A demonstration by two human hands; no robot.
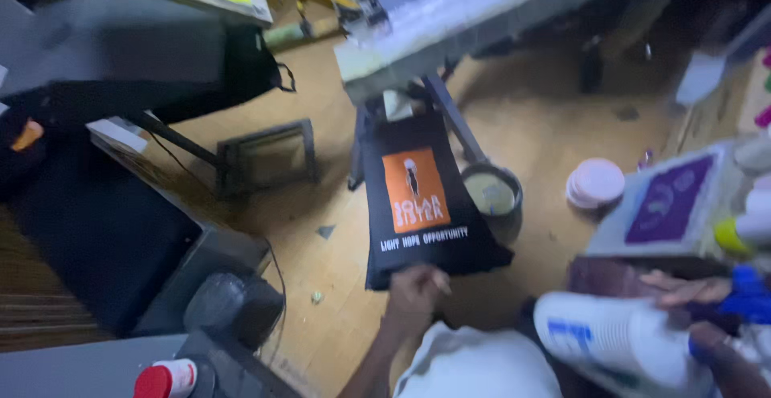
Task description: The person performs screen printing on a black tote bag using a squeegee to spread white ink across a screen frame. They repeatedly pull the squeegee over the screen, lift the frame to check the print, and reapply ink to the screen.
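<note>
A black fabric bag (418, 197) with an orange rectangle print and white lettering lies flat on a narrow press board. My left hand (414, 287) grips its near bottom edge, fingers curled over the cloth. At the lower right, my right hand (700, 311) is wrapped around the neck of a white plastic bottle (614, 335) with a blue label and blue top, which lies tilted across the frame. The view is blurred, so the exact finger hold on the bottle is unclear.
A dark pot of pale yellow paste (491, 195) stands on the wooden floor right of the bag, with a pink lid (596, 181) beyond it. A purple-printed panel (671, 201) is at the right. A red-capped can (165, 378) and a black machine (104, 229) are at the left.
</note>
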